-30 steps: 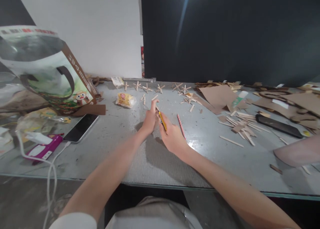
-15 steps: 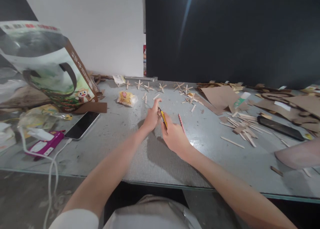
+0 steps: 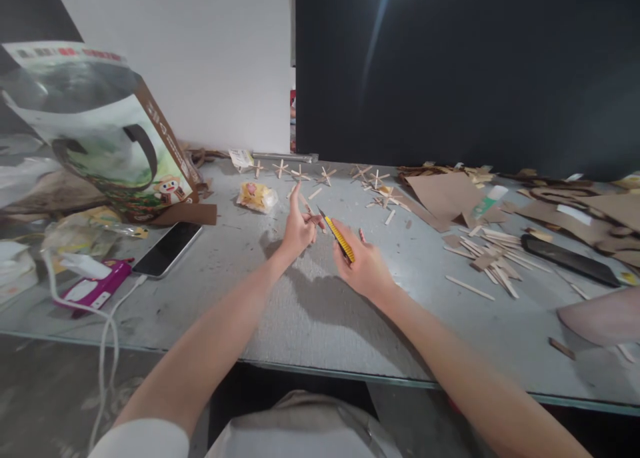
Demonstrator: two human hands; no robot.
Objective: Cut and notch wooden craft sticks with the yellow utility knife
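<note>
My right hand (image 3: 367, 265) is closed around a yellow utility knife (image 3: 340, 238), its thin blade pointing up and left toward my left hand (image 3: 299, 230). The blade tip is apart from the left fingers. My left hand pinches a small wooden stick (image 3: 314, 219), with its thumb or a finger raised; the fingers cover part of the stick. Just behind my right hand lies a pink striped stick (image 3: 362, 235), partly hidden. Along the back of the table stand several small crossed-stick stars, one a wooden star (image 3: 326, 176).
A yellow snack packet (image 3: 256, 197) lies left of the hands, beyond a phone (image 3: 169, 249) and purple power bank (image 3: 95, 288). A large bag (image 3: 125, 151) stands at left. At right are loose wooden sticks (image 3: 487, 261), a glue stick (image 3: 489, 203), cardboard (image 3: 440, 195) and a black case (image 3: 570, 259).
My right hand has drawn the knife back to the right, away from my left hand. The left hand has shifted slightly left, and the stick in it now shows more.
</note>
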